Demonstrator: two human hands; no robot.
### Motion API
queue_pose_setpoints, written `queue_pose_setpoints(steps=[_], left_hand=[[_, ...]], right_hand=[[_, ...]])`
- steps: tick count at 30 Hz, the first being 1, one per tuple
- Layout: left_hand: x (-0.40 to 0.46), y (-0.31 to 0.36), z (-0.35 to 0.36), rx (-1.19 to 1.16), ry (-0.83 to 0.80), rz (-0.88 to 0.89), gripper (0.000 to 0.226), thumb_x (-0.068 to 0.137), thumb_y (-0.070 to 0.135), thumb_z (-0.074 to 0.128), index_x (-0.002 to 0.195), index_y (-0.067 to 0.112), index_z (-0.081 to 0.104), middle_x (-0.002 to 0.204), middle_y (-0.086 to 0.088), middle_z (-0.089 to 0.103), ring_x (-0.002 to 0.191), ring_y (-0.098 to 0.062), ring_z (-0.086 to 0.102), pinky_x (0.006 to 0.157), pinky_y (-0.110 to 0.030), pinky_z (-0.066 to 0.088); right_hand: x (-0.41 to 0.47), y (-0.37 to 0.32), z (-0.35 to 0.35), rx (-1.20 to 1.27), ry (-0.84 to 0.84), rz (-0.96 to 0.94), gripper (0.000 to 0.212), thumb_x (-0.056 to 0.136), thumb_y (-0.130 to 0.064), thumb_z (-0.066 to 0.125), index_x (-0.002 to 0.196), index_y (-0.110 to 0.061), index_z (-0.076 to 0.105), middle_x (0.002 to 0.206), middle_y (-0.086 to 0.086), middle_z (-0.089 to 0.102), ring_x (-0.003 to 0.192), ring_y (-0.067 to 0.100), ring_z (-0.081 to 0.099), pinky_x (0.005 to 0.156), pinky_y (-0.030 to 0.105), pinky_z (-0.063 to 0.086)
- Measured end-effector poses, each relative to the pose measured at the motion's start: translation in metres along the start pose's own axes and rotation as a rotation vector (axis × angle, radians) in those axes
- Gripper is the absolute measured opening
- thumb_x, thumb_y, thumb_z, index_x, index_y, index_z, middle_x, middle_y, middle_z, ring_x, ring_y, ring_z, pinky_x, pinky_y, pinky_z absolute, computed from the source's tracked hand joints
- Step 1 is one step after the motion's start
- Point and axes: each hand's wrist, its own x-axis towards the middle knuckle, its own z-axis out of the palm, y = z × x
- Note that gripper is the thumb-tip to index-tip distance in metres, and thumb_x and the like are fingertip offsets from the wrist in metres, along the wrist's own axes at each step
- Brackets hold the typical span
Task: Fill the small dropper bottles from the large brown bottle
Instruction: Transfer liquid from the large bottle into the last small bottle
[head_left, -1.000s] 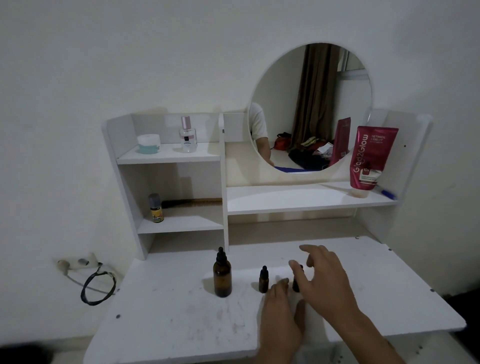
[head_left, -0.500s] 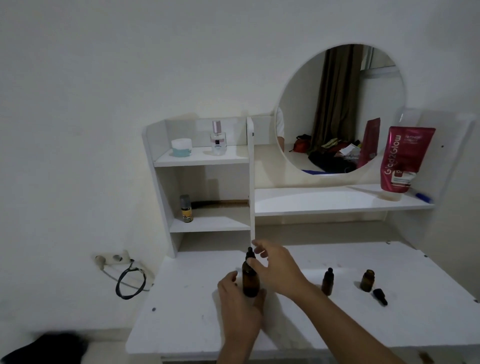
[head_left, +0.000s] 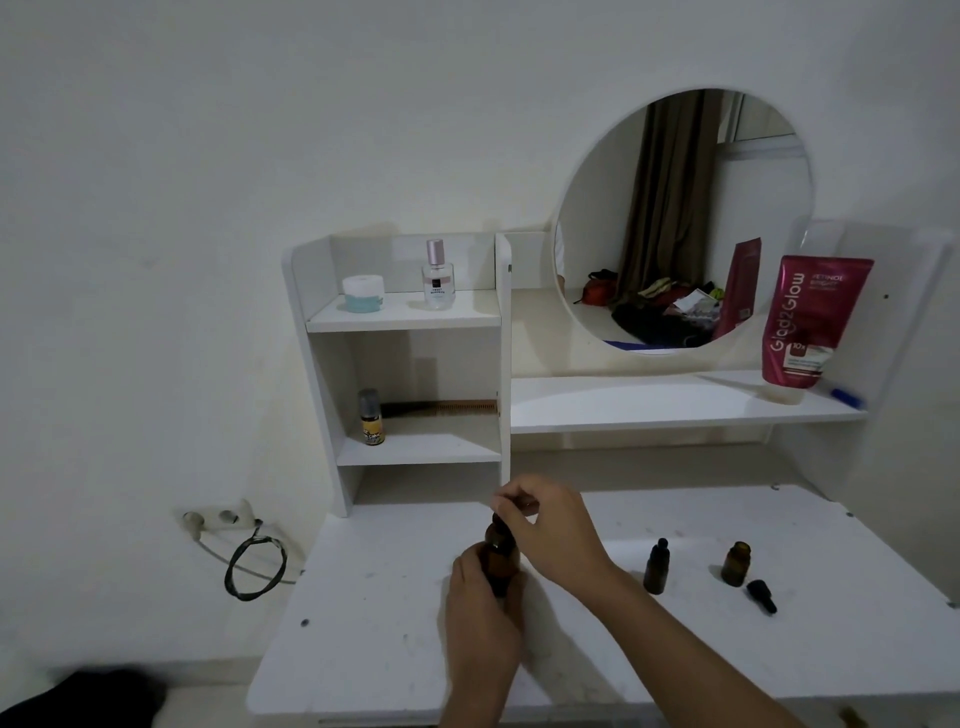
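White desk top (head_left: 395, 639), scuffed. Near centre, left hand (head_left: 480, 608) grips large brown glass bottle (head_left: 501, 564); right hand (head_left: 550, 530) pinches its black dropper cap (head_left: 497, 524). Step judged: uncapping. Right: capped small brown dropper bottle (head_left: 656, 566), uncapped one (head_left: 736, 563), loose black dropper (head_left: 761, 596). Next: lift cap clear, carry dropper to uncapped bottle.

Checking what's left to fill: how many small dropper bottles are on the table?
2. One capped small bottle stands right of the hands; one open small bottle stands further right, its dropper cap lying beside it. None seems hidden.
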Motion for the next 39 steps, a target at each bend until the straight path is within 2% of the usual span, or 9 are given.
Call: queue_pose_setpoints(steps=[7,11,15,19,25,29,33,36,39], left_hand=[[0.000,-0.002,0.002,0.029,0.011,0.018,0.045,0.094,0.035,0.068,0.135,0.026,0.051,0.122,0.012,0.057,0.103,-0.008,0.055,0.087,-0.019,0.043],[0.000,0.000,0.001,0.063,0.007,0.012,0.046,0.095,0.036,0.066,0.137,0.025,0.049,0.126,0.010,0.056,0.098,-0.005,0.048,0.087,-0.018,0.040],[0.000,0.000,0.000,0.051,0.005,0.028,0.047,0.094,0.036,0.068,0.136,0.025,0.049,0.126,0.009,0.057,0.106,-0.010,0.055,0.091,-0.022,0.045],[0.000,-0.003,-0.001,0.054,0.002,0.052,0.048,0.092,0.038,0.068,0.135,0.027,0.049,0.124,0.010,0.058,0.110,-0.013,0.058,0.095,-0.029,0.051],[-0.003,-0.003,-0.005,0.036,0.005,0.084,0.046,0.089,0.034,0.072,0.130,0.024,0.053,0.115,0.008,0.057,0.104,-0.014,0.059,0.086,-0.024,0.046],[-0.005,0.005,-0.009,0.005,0.001,0.018,0.062,0.087,0.036,0.075,0.138,0.021,0.045,0.126,0.005,0.053,0.115,-0.018,0.055,0.092,-0.028,0.048],[-0.011,0.009,-0.015,-0.052,0.018,-0.032,0.073,0.087,0.034,0.077,0.145,0.016,0.038,0.140,0.001,0.044,0.120,-0.018,0.052,0.096,-0.033,0.051],[-0.023,0.007,-0.014,-0.051,0.118,0.049,0.070,0.083,0.025,0.081,0.141,0.016,0.042,0.131,0.004,0.044,0.112,-0.016,0.054,0.089,-0.028,0.048],[-0.046,0.018,-0.004,-0.058,0.158,0.083,0.061,0.081,0.021,0.082,0.130,0.023,0.046,0.123,0.007,0.043,0.106,-0.014,0.053,0.089,-0.033,0.049]], right_hand=[[0.005,0.005,0.007,-0.045,0.032,0.001,0.014,0.096,-0.029,0.069,0.089,-0.018,0.072,0.088,-0.010,0.072,0.085,0.006,0.066,0.081,0.027,0.059],[0.005,0.006,0.009,-0.112,0.031,-0.051,0.015,0.099,-0.028,0.065,0.090,-0.017,0.068,0.089,-0.008,0.068,0.086,0.006,0.062,0.078,0.020,0.054],[0.005,0.006,0.010,-0.145,0.034,-0.114,0.018,0.099,-0.031,0.064,0.089,-0.015,0.065,0.088,-0.007,0.066,0.081,0.003,0.060,0.074,0.013,0.049],[0.004,-0.003,0.002,-0.114,0.084,-0.210,0.017,0.099,-0.030,0.065,0.088,-0.017,0.063,0.085,-0.009,0.064,0.081,0.009,0.062,0.076,0.024,0.054],[0.005,-0.039,-0.031,0.024,0.209,-0.331,0.012,0.099,-0.026,0.066,0.094,-0.015,0.069,0.087,-0.007,0.069,0.083,0.008,0.066,0.076,0.026,0.056],[-0.001,-0.055,-0.059,0.163,0.326,-0.302,0.005,0.095,-0.021,0.071,0.098,-0.016,0.071,0.089,-0.010,0.071,0.086,0.005,0.069,0.077,0.012,0.053],[-0.019,-0.055,-0.096,0.215,0.397,-0.260,0.009,0.093,-0.021,0.073,0.099,-0.015,0.073,0.090,-0.010,0.074,0.089,0.004,0.070,0.079,0.010,0.052],[-0.035,-0.038,-0.130,0.176,0.439,-0.253,0.008,0.093,-0.019,0.073,0.100,-0.015,0.073,0.090,-0.010,0.074,0.089,0.007,0.071,0.080,0.012,0.053],[-0.050,-0.013,-0.165,0.141,0.497,-0.185,0.005,0.093,-0.020,0.073,0.098,-0.019,0.073,0.089,-0.011,0.075,0.088,0.009,0.072,0.081,0.016,0.055]])
